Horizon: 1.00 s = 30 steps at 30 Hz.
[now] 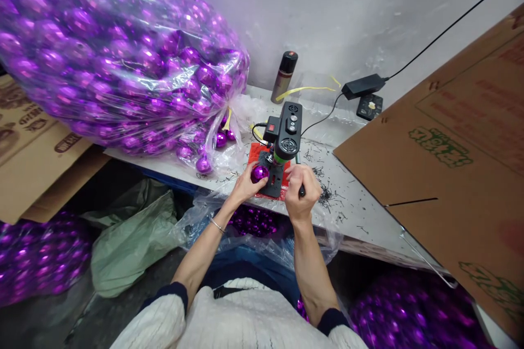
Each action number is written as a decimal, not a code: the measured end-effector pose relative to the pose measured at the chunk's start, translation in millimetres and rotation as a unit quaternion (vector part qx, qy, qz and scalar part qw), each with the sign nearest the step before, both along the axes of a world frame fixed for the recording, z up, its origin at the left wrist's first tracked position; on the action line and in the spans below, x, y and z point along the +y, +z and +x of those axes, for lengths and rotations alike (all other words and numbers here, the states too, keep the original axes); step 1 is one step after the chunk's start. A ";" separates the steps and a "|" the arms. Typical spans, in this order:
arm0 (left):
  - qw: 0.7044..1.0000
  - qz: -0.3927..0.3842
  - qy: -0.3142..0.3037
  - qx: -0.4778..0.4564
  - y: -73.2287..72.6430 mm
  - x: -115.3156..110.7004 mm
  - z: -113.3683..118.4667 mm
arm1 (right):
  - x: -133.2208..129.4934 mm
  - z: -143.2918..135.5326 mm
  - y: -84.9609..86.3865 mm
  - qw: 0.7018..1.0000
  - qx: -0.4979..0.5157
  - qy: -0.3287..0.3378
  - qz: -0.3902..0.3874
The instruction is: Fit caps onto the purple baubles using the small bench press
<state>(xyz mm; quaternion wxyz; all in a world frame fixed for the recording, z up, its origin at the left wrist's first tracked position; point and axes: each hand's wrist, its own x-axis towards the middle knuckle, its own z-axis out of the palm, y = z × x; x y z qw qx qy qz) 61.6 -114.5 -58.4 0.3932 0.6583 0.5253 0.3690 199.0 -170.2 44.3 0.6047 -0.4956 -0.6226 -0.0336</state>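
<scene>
Between the fingers and thumb of my left hand (246, 182) is a shiny purple ball (259, 174), faceted like a disco-ball ornament. It is held at the base of a small black bench drill press (290, 133), which stands on a red mat (254, 151). My right hand (303, 188) is wrapped round the black-ended lever (302, 191) at the press's right side. The drill tip is too small to make out, so I cannot tell whether it touches the ball.
A huge clear bag of purple balls (123, 65) fills the left, a few loose at its mouth. Behind stand a spray can (284, 76) and a power adapter (362, 85). Dark shavings (325, 192) litter the table. A cardboard box (450, 174) leans in from the right.
</scene>
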 end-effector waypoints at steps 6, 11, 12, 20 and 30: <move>0.998 0.030 -0.039 0.047 3.1 5.8 0.7 | 4.2 0.0 15.7 1.000 0.002 -0.024 -0.015; 0.990 0.082 -0.070 0.087 5.9 10.9 4.4 | 2.3 1.2 13.6 1.000 0.000 -0.012 -0.018; 0.989 0.087 -0.075 0.092 6.1 11.3 5.4 | 2.0 1.2 13.1 1.000 0.000 -0.010 -0.019; 0.987 0.096 -0.071 0.106 4.1 11.8 5.2 | 1.9 2.8 10.5 1.000 -0.007 -0.001 -0.017; 0.994 -0.044 -0.021 -0.094 -7.7 21.8 4.9 | 1.3 3.5 8.6 1.000 -0.017 0.005 -0.007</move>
